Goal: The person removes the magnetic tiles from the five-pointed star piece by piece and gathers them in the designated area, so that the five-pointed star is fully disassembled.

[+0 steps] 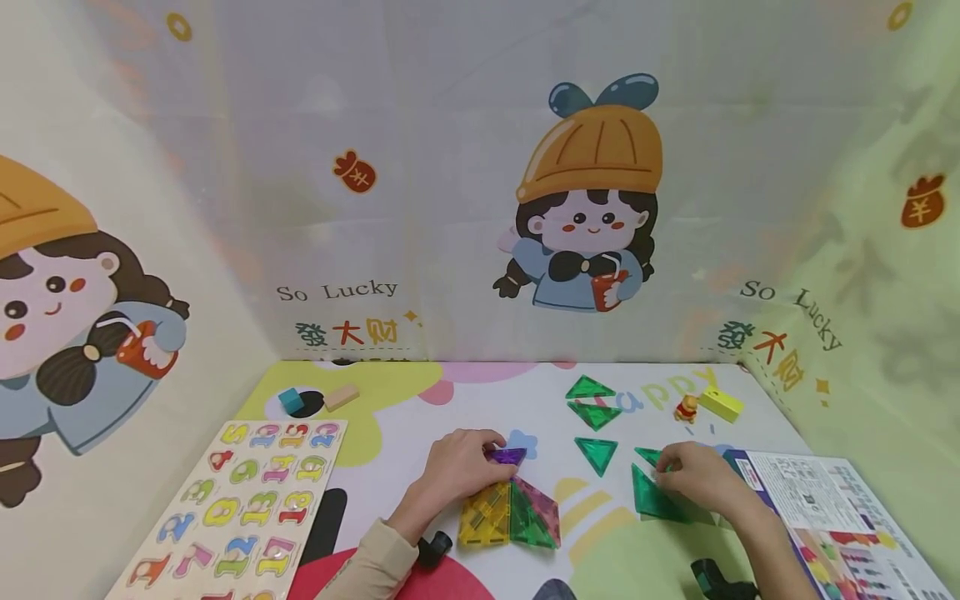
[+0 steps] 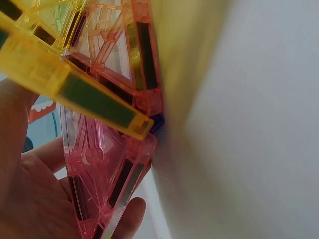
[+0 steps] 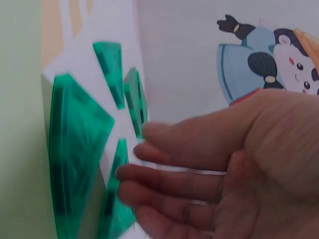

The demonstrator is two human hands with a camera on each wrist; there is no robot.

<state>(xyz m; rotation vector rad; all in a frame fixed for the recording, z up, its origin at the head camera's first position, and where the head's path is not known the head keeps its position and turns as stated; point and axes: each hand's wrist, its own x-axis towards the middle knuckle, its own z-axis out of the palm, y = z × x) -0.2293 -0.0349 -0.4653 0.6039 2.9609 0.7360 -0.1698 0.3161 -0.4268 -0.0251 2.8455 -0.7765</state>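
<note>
While the left hand (image 1: 467, 463) pinches the purple tile (image 1: 512, 456) between thumb and fingers, just below the frame's centre, the right hand (image 1: 697, 477) is at lower right with its fingers loosely bent and close together. Nothing shows gripped in it; whether its tips touch the small green tile (image 1: 647, 454) beneath them, I cannot tell.

Directly below the purple tile lie the yellow square (image 1: 483, 518), the green triangle (image 1: 528, 523) and the pink triangle (image 1: 542, 498), side by side. In the left wrist view, pink and yellow pieces stand in front of the fingers.

A large green tile (image 1: 654, 498) lies just below the small one, partly behind the right hand. Right of centre are three more: the middle tile (image 1: 596, 454), and above it the touching or nearly touching upper pair (image 1: 592, 413).

The number board (image 1: 213, 536) fills the lower left, the printed sheet (image 1: 810, 492) the lower right. A figure (image 1: 686, 409) stands beside a yellow block (image 1: 723, 404) above the right hand.
</note>
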